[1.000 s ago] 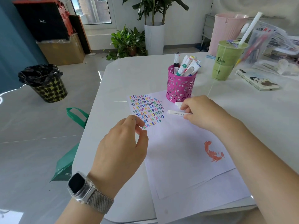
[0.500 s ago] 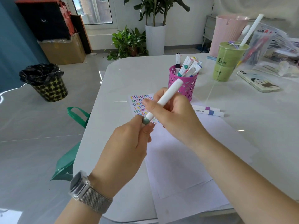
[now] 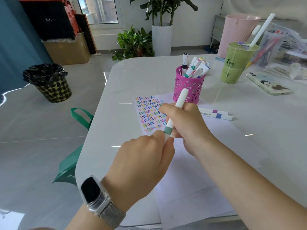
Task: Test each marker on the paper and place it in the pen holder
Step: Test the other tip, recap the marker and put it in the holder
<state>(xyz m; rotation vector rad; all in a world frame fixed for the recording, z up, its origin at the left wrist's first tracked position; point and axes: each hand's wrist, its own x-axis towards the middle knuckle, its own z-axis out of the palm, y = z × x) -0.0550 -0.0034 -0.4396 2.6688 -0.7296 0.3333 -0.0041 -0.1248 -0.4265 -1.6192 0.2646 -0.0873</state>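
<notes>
Left hand (image 3: 142, 156) pinches the low end of the green-banded marker (image 3: 174, 113) — right hand (image 3: 186, 123) grips its barrel, above the paper (image 3: 191, 163). Pink pen holder (image 3: 187, 90) behind, two markers (image 3: 216, 114) on the bench (image 3: 265, 138) — right side.

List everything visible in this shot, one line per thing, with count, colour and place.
Marker with a green band: one, white, held in both hands above the paper.
White paper sheets: overlapping, rows of coloured squiggles at the far left corner.
Perforated metal pen holder: one, pink, beyond the paper, several markers inside.
Loose markers: two, white with purple and blue bands, right of the holder.
Plastic drink cup: one, green, with a white straw, far right.
Phone: one, pale illustrated case, right of the cup.
Table: one, glossy white.
Waste bin: one, black patterned, on the floor at left.
Left hand: pinches the marker's lower end; watch on the wrist.
Right hand: grips the barrel.
</notes>
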